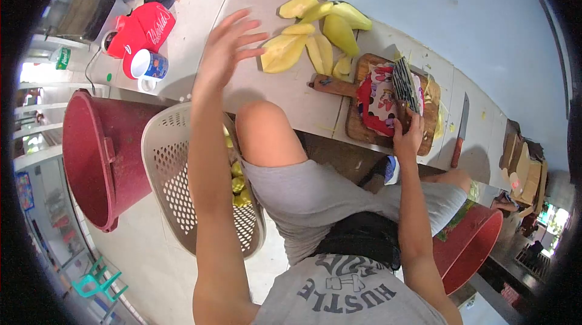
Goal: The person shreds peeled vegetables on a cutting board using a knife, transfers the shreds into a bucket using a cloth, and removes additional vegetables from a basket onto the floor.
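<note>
My left hand (225, 52) is raised above the tiled counter with its fingers spread and nothing in it, just left of the yellow-green fruit pieces (284, 52). Several peeled pieces lie in a loose pile. With its fingers closed round the dark handle, my right hand (409, 134) holds a wide-bladed tool (404, 79), whose blade looks patterned or ridged. Beneath the tool a red and white printed cloth (379, 98) lies on a wooden cutting board (356, 120). The board's handle points left. Pale shreds lie along the board's right side.
A knife with an orange handle (457, 152) lies right of the board. A white mug (142, 66) and red cap (148, 29) sit at the left. Below are a perforated basket (176, 185) holding yellow-green pieces, a large red bin (115, 149) and another red bin (470, 243).
</note>
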Demonstrator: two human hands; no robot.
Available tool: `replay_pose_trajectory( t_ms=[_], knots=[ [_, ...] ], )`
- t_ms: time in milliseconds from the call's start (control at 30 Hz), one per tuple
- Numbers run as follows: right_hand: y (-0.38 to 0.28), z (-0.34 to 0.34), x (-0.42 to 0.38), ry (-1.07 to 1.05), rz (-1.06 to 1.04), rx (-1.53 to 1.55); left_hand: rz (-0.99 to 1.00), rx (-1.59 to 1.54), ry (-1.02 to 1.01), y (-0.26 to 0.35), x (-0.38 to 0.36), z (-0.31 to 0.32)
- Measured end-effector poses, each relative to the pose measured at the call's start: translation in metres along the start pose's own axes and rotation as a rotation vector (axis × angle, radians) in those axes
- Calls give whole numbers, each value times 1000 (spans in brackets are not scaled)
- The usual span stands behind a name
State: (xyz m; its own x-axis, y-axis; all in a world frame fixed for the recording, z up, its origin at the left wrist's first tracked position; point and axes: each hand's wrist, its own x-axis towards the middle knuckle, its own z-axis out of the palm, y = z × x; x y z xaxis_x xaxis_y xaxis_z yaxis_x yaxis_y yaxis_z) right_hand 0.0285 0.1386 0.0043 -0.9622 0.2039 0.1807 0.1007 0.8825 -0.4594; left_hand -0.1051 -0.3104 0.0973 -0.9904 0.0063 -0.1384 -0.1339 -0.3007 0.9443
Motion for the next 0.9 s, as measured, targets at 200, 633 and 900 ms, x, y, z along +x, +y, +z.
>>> replay_pose_trajectory(
  t_ms=[200,633,900],
  knots=[
    [0,1,-1,2,-53,-86,123,-198,423,-77,-138,-162],
    [11,5,2,-11,-81,-106,-711,-25,1053,-346,-186,-233],
    [12,2,1,-65,8,-120,-964,1411,236,-445,-152,-273]
  ],
)
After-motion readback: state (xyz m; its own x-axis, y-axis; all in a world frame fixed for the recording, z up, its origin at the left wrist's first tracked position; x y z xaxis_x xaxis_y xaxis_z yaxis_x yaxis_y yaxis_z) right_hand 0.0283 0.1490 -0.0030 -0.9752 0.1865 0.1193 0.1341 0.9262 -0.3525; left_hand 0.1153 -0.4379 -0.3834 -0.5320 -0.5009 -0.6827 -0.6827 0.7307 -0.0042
